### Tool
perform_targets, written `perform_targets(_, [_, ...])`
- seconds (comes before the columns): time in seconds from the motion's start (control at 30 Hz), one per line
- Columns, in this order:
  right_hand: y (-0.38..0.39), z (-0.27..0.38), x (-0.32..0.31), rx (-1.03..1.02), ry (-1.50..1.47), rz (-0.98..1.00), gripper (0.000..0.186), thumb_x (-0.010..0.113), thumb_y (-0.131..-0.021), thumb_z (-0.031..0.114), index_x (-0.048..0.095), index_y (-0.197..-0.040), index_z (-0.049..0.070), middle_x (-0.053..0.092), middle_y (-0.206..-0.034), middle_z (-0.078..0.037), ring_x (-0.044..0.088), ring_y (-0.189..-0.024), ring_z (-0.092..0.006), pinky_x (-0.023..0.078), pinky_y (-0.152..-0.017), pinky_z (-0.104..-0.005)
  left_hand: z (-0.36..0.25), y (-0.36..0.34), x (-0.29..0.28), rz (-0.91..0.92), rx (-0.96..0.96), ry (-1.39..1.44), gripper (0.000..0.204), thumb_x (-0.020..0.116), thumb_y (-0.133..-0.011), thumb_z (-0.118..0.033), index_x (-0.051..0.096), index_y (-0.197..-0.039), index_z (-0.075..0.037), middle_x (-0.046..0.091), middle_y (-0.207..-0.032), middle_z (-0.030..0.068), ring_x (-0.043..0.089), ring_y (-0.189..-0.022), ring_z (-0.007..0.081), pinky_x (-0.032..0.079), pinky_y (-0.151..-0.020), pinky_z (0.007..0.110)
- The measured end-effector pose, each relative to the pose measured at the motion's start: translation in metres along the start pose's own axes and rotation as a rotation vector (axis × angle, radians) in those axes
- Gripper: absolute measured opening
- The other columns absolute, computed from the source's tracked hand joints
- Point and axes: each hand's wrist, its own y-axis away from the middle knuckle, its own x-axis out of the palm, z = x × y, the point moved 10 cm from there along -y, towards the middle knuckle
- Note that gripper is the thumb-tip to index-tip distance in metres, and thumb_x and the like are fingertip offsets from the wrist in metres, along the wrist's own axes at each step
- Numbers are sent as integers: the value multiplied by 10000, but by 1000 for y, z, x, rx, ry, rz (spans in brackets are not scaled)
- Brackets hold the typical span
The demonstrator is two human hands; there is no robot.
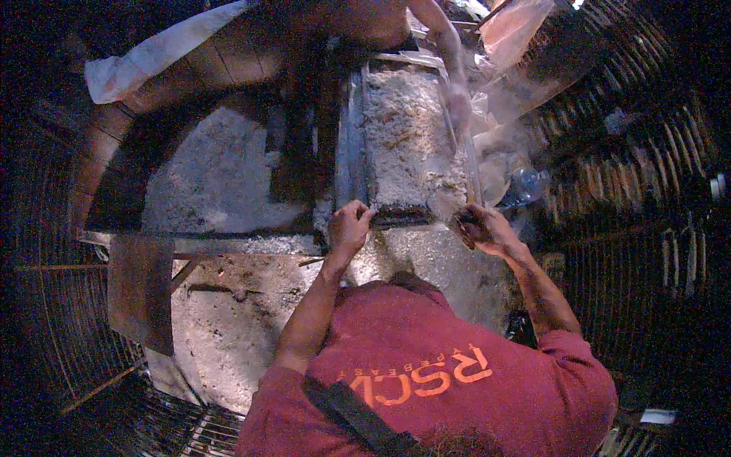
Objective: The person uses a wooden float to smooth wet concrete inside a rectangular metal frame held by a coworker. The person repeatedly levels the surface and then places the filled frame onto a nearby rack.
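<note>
A long box (352, 152) full of pale, crumbly material (403, 126) lies lengthwise in front of me. At its near left corner, my left hand (349, 230) is closed, its fingers curled by the rim; whatever they grip is hidden. My right hand (491, 231) is wrapped round the dark handle of a scoop-like tool at the near right corner. The tool's pale rounded blade (447, 204) touches the crumbly material; its exact kind is hard to make out. Along the box's right side reaches another person's arm (451, 57), the hand down at the material.
Left of the box is a wide bin (129, 190) holding a grey-white heap (217, 171). Clear plastic (525, 186) and pale bags (495, 156) crowd the right side. A slatted wall (632, 175) stands farther right. A brown board (141, 289) hangs below the bin.
</note>
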Motion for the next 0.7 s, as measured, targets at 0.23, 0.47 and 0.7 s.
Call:
perform_targets(0.23, [-95,185,30,-503,150,-300,273,600,-939,177,605,-1159,15,693,-1007,-176,663,-841,-256,527,-750,-371,-14,2,-9,33,51,-54,229,716,-859,-296,696,-885,-69,704,-806,149,686,-780,349,517,-688,445])
perform_targets(0.47, [-17,102,112,-248,713,-171,299,626,-901,258,601,-1122,58,660,-865,-231,653,-805,-450,519,-690,-494,-5,5,-11,-2,-69,33,203,702,-861,-265,692,-879,-63,696,-781,140,686,-748,322,512,-676,427])
perform_targets(0.7, [35,66,-18,71,498,-82,305,562,-971,234,614,-1201,40,701,-1051,-143,680,-935,-309,546,-787,-405,13,-2,0,-49,16,37,231,696,-869,-268,705,-917,-42,713,-864,162,695,-802,341,524,-716,421])
